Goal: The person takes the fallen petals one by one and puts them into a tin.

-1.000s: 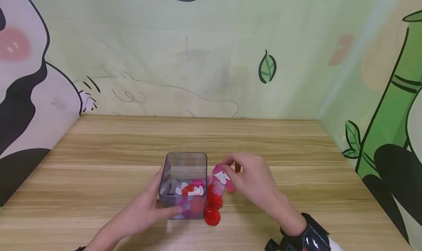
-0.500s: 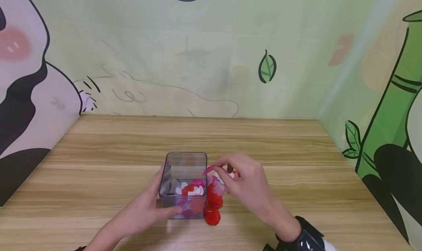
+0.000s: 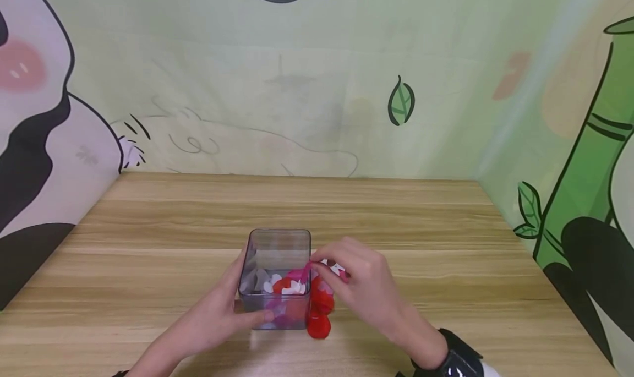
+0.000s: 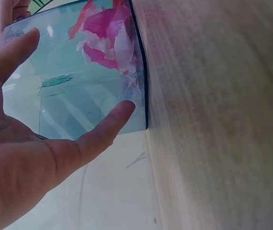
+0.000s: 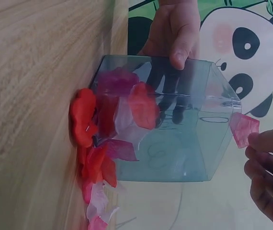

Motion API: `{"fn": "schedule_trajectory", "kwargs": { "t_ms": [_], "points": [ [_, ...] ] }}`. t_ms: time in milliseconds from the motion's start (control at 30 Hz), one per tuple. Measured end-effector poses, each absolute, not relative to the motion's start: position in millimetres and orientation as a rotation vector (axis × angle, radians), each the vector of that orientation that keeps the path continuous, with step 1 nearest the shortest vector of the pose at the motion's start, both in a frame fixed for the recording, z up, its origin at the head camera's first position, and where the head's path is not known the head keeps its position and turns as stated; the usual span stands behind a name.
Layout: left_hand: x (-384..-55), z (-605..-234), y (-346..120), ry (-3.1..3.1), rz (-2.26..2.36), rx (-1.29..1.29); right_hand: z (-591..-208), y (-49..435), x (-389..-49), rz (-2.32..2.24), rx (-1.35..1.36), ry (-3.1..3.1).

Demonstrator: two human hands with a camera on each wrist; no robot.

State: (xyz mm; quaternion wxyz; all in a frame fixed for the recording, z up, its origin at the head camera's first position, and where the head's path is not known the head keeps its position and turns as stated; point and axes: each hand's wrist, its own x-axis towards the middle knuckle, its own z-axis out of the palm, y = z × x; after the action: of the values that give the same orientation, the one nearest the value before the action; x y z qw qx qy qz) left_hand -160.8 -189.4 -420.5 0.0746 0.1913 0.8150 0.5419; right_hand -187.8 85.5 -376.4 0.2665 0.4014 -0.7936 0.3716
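A clear, grey-tinted plastic box [image 3: 278,247] stands on the table with its mouth up. My left hand [image 3: 218,313] grips it from the left, thumb across the front and fingers round the far side. Pink, red and white flower petals [image 4: 103,28] lie at the bottom of the box. My right hand [image 3: 364,283] pinches a pink petal [image 5: 245,131] between thumb and forefinger at the box's right rim; the petal hangs over the edge. Red petals [image 3: 320,324] and pink and white ones form a loose pile against the box's right side, partly covered by the right hand in the head view.
The wooden table [image 3: 173,212] runs back to a light green wall sheet [image 3: 223,91] with panda and bamboo drawings. Similar printed walls stand at the left and right. A black strap [image 3: 452,358] circles my right wrist.
From the pile, the right hand has lifted the pink petal and brought it left to the box's rim. The left hand and the box have stayed in place.
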Motion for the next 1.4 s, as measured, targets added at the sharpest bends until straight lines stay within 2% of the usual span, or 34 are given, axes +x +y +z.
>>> {"fn": "schedule_trajectory", "kwargs": {
  "t_ms": [533,1400],
  "points": [
    [-160.7,-421.1,-188.4,2.425,1.651,0.576,-379.5,91.9,-193.4,0.909,1.037,-2.221],
    [-161.1,-419.8,-188.0,2.433,1.634,0.598,-396.4,86.1,-187.1,0.394,1.153,-3.034]
  ]
}}
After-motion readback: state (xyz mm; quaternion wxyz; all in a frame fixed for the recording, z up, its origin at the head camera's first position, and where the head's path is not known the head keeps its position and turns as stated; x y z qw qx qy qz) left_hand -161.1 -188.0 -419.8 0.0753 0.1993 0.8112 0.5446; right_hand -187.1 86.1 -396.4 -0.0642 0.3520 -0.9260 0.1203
